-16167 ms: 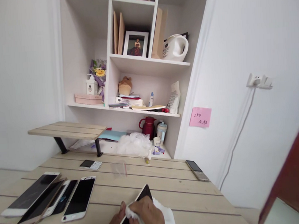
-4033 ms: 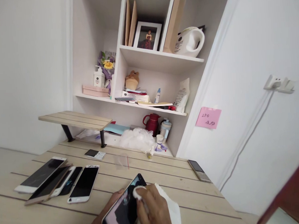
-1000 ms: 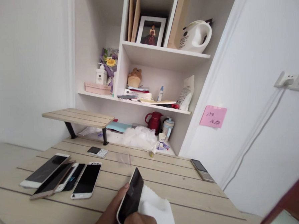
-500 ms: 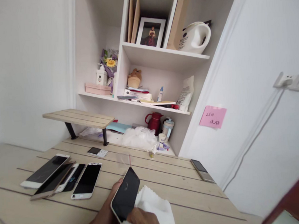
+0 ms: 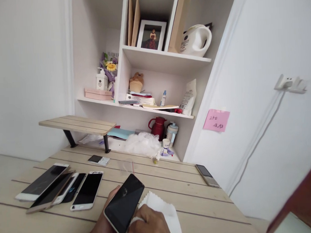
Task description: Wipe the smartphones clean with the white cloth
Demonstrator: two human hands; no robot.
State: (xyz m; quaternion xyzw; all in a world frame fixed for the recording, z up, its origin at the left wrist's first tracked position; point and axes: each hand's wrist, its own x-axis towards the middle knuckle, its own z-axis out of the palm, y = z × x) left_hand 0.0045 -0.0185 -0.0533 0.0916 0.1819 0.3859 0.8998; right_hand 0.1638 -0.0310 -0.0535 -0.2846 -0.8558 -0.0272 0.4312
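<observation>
A black-screened smartphone (image 5: 125, 203) with a light frame is tilted up at the table's front. My left hand (image 5: 100, 222) wraps round its left edge and back, closed on it. On the phone's lower right side, my right hand (image 5: 150, 224) is closed on a white cloth (image 5: 167, 211), bunched between its fingers near the phone's edge. The rest of the cloth spreads over the tabletop to the right of the phone. Left of my hands lie several other smartphones, among them a white one (image 5: 87, 190) with a black screen, flat on the wood.
A keypad phone (image 5: 98, 160) lies farther back, near a small raised wooden shelf (image 5: 77, 124). Another keypad phone (image 5: 207, 175) sits at the right table edge. A clear plastic bag (image 5: 127, 167) rests beyond my hands. Shelving with a red jug (image 5: 158, 128) stands behind.
The smartphone in my left hand has turned its screen more toward me and shifted slightly left. My right hand has moved a little up along its side with the cloth. The view has shifted slightly.
</observation>
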